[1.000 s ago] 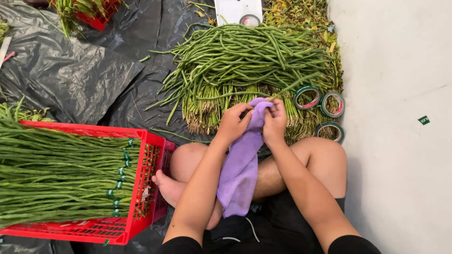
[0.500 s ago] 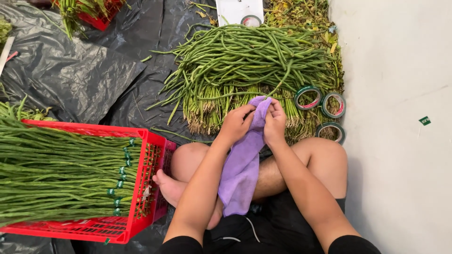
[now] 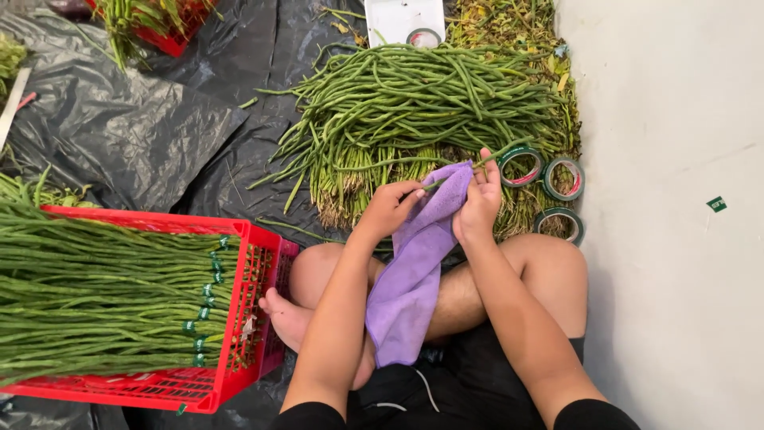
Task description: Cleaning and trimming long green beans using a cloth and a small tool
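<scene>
Both hands were up at the top edge of the purple cloth (image 3: 414,263), which draped down from the fingers over the crossed legs to the lap. The left hand (image 3: 387,209) had its fingers curled shut, pinching the cloth's upper left part, and a thin green long bean (image 3: 446,180) poked out across the cloth between the two hands. The right hand (image 3: 480,199) gripped the right edge, thumb pressed in and fingers folded round the fabric from behind, though exactly how the bean sat in that grip could not be made out. That cloth looked soft, light and limp, hanging in loose folds, so a pinch at the hem seemed the way to hold it; the bean looked slender and bendy, likely to snap if kinked, best taken near its end. Just beyond the hands lay a big heap of loose long beans (image 3: 430,103) on black plastic sheeting (image 3: 119,135). Three rolls of green tape (image 3: 521,166) sat beside the right hand, close to the pale floor (image 3: 676,239). To the left, a red plastic crate (image 3: 239,318) held bundled beans (image 3: 95,295) banded with green tape, its corner just beside a bare foot (image 3: 286,318).
</scene>
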